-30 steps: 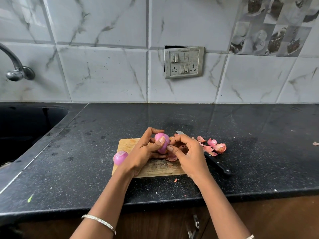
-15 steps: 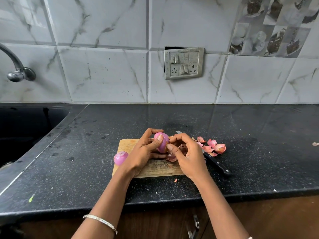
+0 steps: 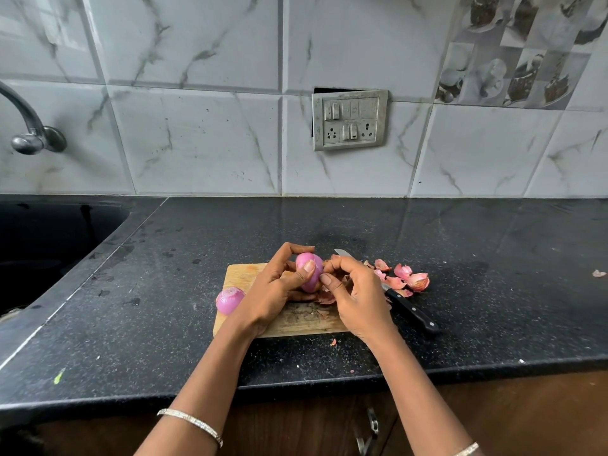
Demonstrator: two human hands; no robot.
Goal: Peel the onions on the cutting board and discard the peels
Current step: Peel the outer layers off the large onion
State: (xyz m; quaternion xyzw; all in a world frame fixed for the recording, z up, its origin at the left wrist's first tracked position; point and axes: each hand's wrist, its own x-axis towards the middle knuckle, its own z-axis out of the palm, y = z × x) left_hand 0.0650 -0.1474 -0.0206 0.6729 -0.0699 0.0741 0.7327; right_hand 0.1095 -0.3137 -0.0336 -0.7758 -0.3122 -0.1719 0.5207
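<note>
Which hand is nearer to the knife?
Right. The right hand hovers directly beside the knife, partly covering its blade; the left hand is across the cutting board, holding the onion.

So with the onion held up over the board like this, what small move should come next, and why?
Probably the right hand should pull its pinch away to strip the last skin. The left hand grips the onion, which looks nearly bare, and the right fingertips pinch at its side. Loose peels already lie beside the knife.
</note>
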